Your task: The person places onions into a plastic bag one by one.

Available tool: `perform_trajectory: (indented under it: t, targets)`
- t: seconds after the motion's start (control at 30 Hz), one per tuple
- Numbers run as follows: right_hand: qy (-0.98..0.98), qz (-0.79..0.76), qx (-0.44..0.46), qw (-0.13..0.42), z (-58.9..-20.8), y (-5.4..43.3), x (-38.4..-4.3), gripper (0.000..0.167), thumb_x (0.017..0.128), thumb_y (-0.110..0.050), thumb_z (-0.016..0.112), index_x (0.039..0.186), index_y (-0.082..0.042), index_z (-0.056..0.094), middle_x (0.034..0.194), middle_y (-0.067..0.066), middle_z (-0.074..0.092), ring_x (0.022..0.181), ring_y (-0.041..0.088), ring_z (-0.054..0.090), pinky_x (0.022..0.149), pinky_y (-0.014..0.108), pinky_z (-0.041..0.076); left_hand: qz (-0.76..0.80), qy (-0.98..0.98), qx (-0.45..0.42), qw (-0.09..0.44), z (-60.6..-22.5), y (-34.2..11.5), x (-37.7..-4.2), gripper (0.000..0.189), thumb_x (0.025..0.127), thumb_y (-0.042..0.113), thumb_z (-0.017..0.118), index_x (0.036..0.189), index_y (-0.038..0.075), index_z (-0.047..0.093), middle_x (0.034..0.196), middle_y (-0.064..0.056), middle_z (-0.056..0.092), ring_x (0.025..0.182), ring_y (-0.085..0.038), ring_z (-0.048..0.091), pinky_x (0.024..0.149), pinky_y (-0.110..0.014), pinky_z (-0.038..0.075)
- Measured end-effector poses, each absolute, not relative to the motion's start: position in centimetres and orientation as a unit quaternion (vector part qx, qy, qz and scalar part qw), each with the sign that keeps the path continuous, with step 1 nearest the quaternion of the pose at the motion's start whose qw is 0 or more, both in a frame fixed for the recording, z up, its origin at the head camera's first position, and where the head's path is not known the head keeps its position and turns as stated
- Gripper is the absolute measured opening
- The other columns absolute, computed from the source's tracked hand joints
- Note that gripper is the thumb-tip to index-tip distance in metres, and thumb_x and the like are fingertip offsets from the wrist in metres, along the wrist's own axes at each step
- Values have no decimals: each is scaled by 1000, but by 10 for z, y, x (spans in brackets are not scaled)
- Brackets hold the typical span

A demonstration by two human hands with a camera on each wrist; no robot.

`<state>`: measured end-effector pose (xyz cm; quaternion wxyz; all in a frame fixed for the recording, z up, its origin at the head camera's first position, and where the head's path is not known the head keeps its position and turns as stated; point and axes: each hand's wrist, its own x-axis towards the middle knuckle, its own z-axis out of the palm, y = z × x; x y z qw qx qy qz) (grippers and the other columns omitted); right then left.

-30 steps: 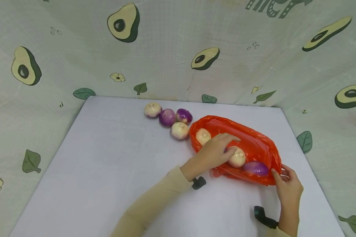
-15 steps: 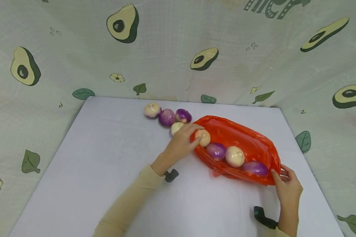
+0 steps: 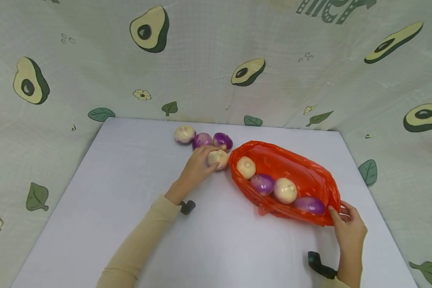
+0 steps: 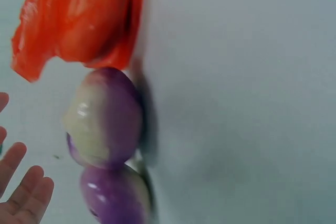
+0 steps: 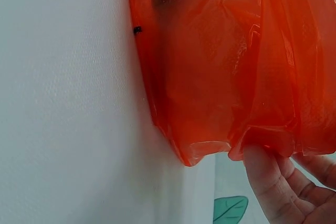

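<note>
In the head view my left hand point(image 3: 196, 170) reaches around a purple-and-white turnip point(image 3: 218, 159) on the table, thumb on the near side, fingers on the far side. The left wrist view shows its fingers point(image 4: 31, 195) extended, with a gap to that turnip point(image 4: 107, 119). Right of it lies a red plastic bag point(image 3: 291, 160) with its mouth held wide. Several turnips sit inside, among them a purple one point(image 3: 262, 184) and a white-topped one point(image 3: 285, 190). My right hand point(image 3: 351, 228) pinches the bag's right end; the thumb point(image 5: 262, 177) presses on the film.
Behind the left hand are a pale turnip point(image 3: 185, 134) and two purple turnips, one round point(image 3: 202, 140) and one darker point(image 3: 223, 141). The white table point(image 3: 129, 180) ends at a cloth backdrop point(image 3: 201, 60) printed with avocados and leaves.
My left hand has moved left, out of the bag and over its left rim, to the turnip beside it. The right hand has stayed at the bag's end.
</note>
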<state>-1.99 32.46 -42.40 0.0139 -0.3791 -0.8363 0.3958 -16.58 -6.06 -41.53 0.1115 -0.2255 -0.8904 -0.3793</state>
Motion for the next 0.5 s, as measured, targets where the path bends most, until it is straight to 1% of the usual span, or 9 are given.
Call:
perform_trajectory:
  t: [0.1, 0.27, 0.3, 0.4, 0.47, 0.5]
  targets:
    - [-838, 392, -379, 13, -425, 325, -20, 66, 93, -45, 46, 147, -13, 27, 138, 19, 40, 120, 34, 41, 98, 51, 41, -373, -895, -221, 101, -424, -66, -171, 44, 79, 15, 71, 120, 6, 57, 118, -11, 57, 110, -28, 50, 100, -40, 42]
    - [-836, 396, -379, 12, -425, 325, -20, 66, 92, -46, 46, 147, -14, 27, 138, 18, 40, 120, 33, 41, 97, 50, 41, -380, -894, -222, 83, -435, -71, -177, 49, 80, 17, 72, 123, 4, 54, 121, -12, 56, 115, -29, 50, 103, -42, 39]
    - [-836, 395, -381, 11, -425, 325, -20, 66, 92, -46, 46, 147, -14, 27, 139, 18, 40, 120, 33, 41, 96, 47, 44, -383, -893, -222, 80, -437, -72, -178, 50, 80, 17, 72, 124, 3, 54, 121, -13, 55, 116, -29, 50, 103, -42, 39]
    - [-836, 396, -379, 12, -424, 325, -21, 66, 92, -46, 47, 147, -14, 27, 138, 18, 40, 120, 34, 41, 95, 47, 45, -392, -891, -219, 70, -442, -74, -180, 52, 80, 17, 72, 125, 2, 53, 123, -14, 55, 118, -29, 49, 105, -42, 38]
    - [-836, 393, -382, 9, -425, 325, -21, 66, 92, -46, 47, 147, -15, 27, 139, 17, 40, 120, 32, 42, 93, 43, 48, -395, -891, -216, 65, -446, -74, -182, 53, 79, 18, 73, 126, 2, 52, 124, -14, 54, 119, -29, 49, 106, -41, 37]
    - [-836, 393, -382, 10, -425, 325, -21, 66, 92, -46, 47, 147, -15, 27, 139, 17, 40, 120, 32, 42, 93, 43, 48, -396, -891, -215, 62, -447, -75, -183, 54, 80, 18, 73, 127, 2, 52, 125, -14, 54, 120, -29, 48, 107, -41, 36]
